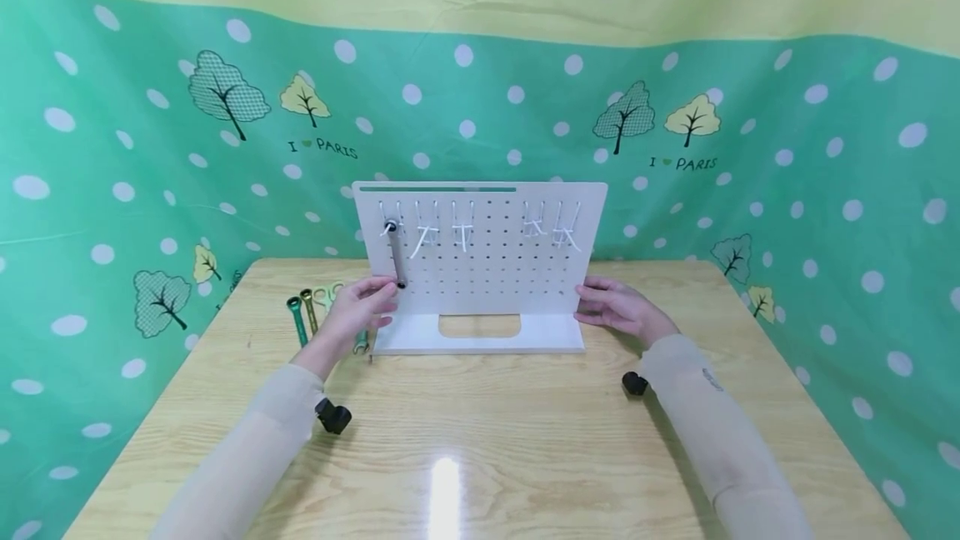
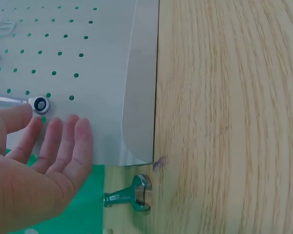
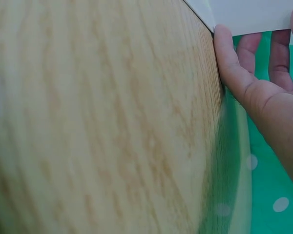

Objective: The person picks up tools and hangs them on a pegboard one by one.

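1. Wrench (image 1: 397, 255) hangs from the leftmost hook (image 1: 386, 231) on the pegboard (image 1: 480, 275).
2. Left grip (image 1: 358, 311): fingers apart, beside the wrench's low end. Right grip (image 1: 618, 307) pinches the pegboard's edge.
3. Steadying step, I'd guess; next calls for gentle hands (wrench might swing, imo).

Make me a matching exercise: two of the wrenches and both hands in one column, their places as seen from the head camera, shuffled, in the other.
Column one
1. Silver wrench
2. Right hand
3. Gold wrench
4. Left hand

Column two
A. On the table
B. By the silver wrench's lower end
C. Hanging from the leftmost hook
D. At the pegboard's right edge

Right pairs: 1-C, 2-D, 3-A, 4-B
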The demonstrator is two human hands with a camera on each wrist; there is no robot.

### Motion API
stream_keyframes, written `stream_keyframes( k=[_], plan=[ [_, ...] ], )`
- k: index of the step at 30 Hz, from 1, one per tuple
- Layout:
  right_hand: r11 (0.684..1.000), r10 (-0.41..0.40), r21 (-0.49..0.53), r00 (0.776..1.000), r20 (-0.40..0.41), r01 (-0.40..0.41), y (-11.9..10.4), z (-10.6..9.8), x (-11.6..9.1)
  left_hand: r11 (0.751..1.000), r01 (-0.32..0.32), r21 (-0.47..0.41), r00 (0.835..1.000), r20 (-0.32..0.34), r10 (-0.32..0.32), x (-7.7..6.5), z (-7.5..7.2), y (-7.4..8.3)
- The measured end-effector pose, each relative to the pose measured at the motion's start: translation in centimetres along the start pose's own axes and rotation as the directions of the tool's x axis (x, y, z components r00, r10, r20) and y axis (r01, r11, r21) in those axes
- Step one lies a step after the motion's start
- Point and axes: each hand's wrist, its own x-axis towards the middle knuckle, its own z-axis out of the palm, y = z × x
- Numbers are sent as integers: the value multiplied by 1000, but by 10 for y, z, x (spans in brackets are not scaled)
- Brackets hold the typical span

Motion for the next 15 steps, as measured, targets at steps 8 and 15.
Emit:
stream_keyframes(
  k=[8, 15],
  plan=[
    [1000, 17, -8, 1000, -6, -17, -2, -3, -1, 999, 34, -25, 993, 116, -30, -1, -18, 0],
    [1000, 26, 2, 999, -19, -26, -4, 0, 0, 999, 31, 35, 990, 140, -36, -12, -50, 3]
  ],
)
